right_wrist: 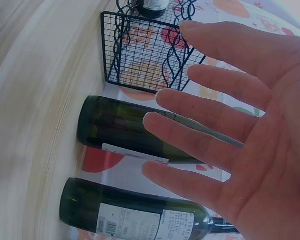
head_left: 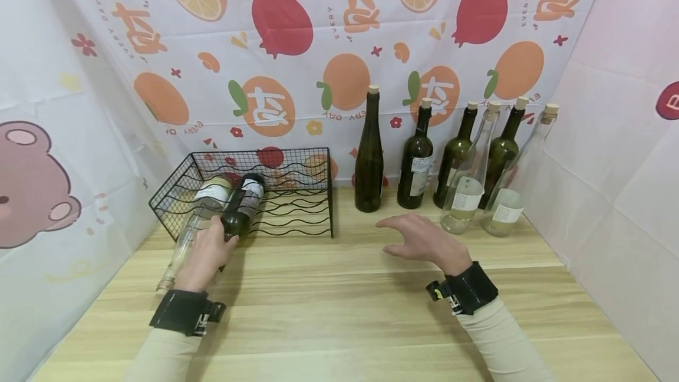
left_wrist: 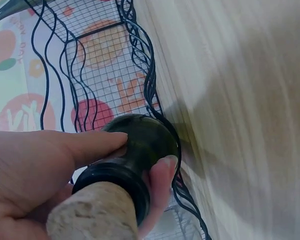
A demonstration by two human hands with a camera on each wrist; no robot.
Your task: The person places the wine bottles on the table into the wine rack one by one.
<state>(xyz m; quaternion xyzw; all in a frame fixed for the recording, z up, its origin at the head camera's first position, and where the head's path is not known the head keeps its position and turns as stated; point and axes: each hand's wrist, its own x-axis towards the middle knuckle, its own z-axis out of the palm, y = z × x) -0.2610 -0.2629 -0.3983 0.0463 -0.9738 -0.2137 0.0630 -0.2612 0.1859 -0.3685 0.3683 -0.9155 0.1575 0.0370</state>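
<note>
My left hand (head_left: 204, 252) grips a dark green wine bottle (head_left: 245, 205) by its corked neck. That bottle lies in the black wire wine rack (head_left: 289, 231), its neck toward me. In the left wrist view, the cork (left_wrist: 92, 215) points at the camera and the thumb and fingers pinch the neck. Just left of it, a clear bottle (head_left: 183, 237) lies in the rack, partly hidden by the hand. My right hand (head_left: 427, 241) hovers with spread fingers in front of the standing bottles, holding nothing. Nearest it are a tall dark green bottle (head_left: 369, 164) and a labelled green bottle (head_left: 416, 164).
Right of those stand two more green bottles (head_left: 455, 161) (head_left: 501, 155) and two clear bottles (head_left: 467, 202) (head_left: 511, 199), all corked. A fruit-print cloth (head_left: 339, 34) hangs behind the wooden table (head_left: 339, 311); white cloth walls close both sides.
</note>
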